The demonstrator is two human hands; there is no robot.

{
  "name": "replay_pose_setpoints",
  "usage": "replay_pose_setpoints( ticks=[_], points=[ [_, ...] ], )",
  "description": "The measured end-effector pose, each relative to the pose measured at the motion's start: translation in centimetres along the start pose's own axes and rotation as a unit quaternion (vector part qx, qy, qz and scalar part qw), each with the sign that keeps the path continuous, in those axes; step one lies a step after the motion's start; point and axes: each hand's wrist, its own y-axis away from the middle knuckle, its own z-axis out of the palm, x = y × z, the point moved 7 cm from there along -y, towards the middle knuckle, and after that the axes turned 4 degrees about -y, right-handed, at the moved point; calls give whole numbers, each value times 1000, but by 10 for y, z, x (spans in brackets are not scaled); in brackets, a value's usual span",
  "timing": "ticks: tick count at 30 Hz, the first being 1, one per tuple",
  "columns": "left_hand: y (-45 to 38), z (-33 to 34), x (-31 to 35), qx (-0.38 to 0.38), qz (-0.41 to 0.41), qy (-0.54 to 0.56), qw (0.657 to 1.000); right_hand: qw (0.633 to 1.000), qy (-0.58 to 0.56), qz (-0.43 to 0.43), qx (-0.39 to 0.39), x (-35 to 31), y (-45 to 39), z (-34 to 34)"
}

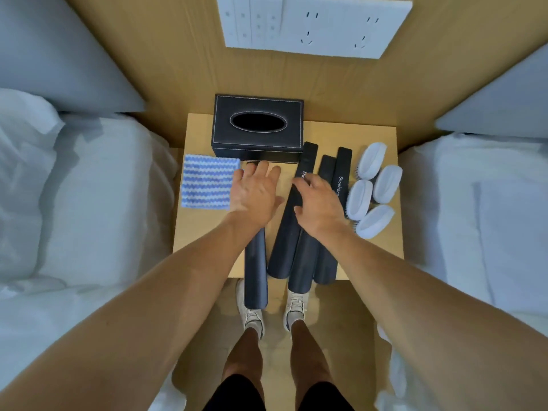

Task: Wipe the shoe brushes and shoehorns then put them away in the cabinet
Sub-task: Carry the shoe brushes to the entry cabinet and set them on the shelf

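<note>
On the wooden bedside cabinet lie four dark shoehorns, with four white shoe brushes at their right. The left hand hovers flat, fingers spread and relaxed, grasping nothing. The right hand rests on the shoehorns with loosely bent fingers, not visibly gripping.

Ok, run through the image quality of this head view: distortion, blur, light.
Head view: wide-angle bending stretches the forearms and splays the beds outward; left hand and right hand slightly soft; light even, soft shadows; shoehorn lettering legible; wall socket panel a little washed out.
</note>
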Motion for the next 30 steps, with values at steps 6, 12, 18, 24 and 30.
replay_pose_setpoints(
  ticks=[6,12,18,24,30],
  points=[
    [-27,-16,76,-14,45,57,997,997,-31,57,47,73,19,-39],
    [-45,-11,143,-46,55,120,990,986,-4,132,98,139,37,-65],
    [-60,9,175,-96,13,161,982,946,-111,288,97,190,54,-52],
    [-66,26,182,-156,-108,274,943,912,-200,350,69,207,48,-28],
    [-60,14,181,-191,-144,334,912,858,-296,414,70,216,54,-26]
  ],
)
